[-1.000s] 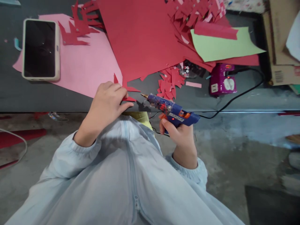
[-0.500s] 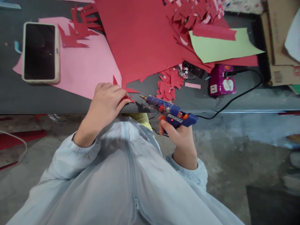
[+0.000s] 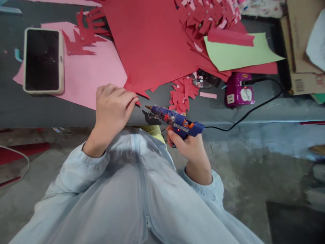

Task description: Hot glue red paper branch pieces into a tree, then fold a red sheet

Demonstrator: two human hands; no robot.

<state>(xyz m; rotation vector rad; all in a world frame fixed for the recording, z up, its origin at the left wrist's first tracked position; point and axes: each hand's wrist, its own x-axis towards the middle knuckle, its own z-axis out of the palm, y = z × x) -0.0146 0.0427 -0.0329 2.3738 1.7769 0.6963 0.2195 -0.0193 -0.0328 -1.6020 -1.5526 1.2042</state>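
Note:
My right hand [image 3: 184, 144] is wrapped round the handle of a blue hot glue gun [image 3: 172, 118]; a small red light glows on its side and glue strands cling to its barrel. Its metal nozzle points left, a short way from my left hand [image 3: 114, 103]. The left fingers are pinched together at the table's front edge on a pointed red paper cutout [image 3: 141, 93], whose tips stick out past them; the rest is hidden behind the hand. A heap of small red paper pieces [image 3: 180, 98] lies just beyond the glue gun.
A phone [image 3: 44, 61] rests on pink paper [image 3: 88, 74] at left, beside finished-looking red cutouts [image 3: 81, 40]. Large red sheets [image 3: 152, 44] cover the middle. Light green paper [image 3: 241, 51] lies at right, near a purple power socket [image 3: 239, 89] with a black cord. Cardboard [image 3: 304, 37] stands far right.
The glue gun and my right hand have shifted left. My left hand has turned slightly and moved a little left, and the red cutout's points sit at a different angle.

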